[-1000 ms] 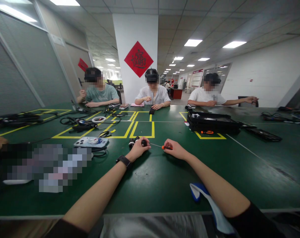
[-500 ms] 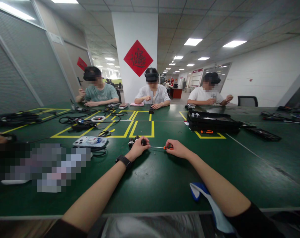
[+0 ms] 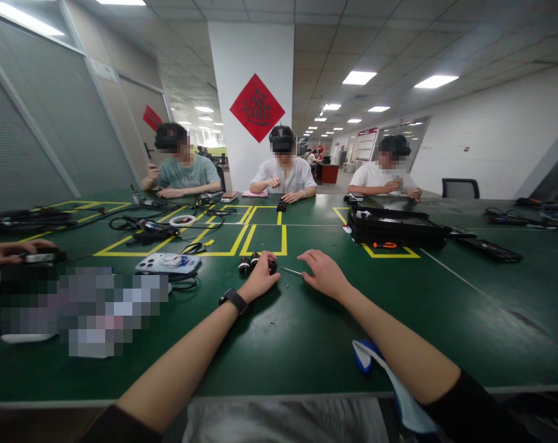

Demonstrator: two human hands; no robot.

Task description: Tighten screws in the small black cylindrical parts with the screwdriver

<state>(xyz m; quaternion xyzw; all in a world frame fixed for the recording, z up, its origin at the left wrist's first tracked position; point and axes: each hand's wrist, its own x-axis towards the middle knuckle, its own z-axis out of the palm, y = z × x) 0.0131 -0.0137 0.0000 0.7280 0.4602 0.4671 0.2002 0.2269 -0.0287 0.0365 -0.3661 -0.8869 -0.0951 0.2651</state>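
My left hand (image 3: 261, 277), with a black watch on its wrist, has its fingers closed around a black cylindrical part (image 3: 272, 268), mostly covered by the fingers. Right beside it stand similar black cylindrical parts (image 3: 244, 266) with light rings. Across a small gap, my right hand (image 3: 323, 274) is palm down with its fingers curved over a screwdriver (image 3: 291, 271). Only the thin metal shaft shows, pointing left toward the black part; the handle is hidden under my hand. On the green table between my hands lies a tiny metal piece (image 3: 287, 285), perhaps a screw.
Phones (image 3: 168, 263) and cables lie to the left, near another person's hand (image 3: 11, 253). A black tray (image 3: 394, 226) and an orange-handled tool (image 3: 384, 245) are at the right. A blue-and-white strap (image 3: 362, 357) hangs over the near edge. Three people sit opposite.
My right hand has turned palm down and its fingers have spread forward over the screwdriver, hiding the orange handle. The shaft's tip has moved slightly away from the black part. My left hand shifted slightly.
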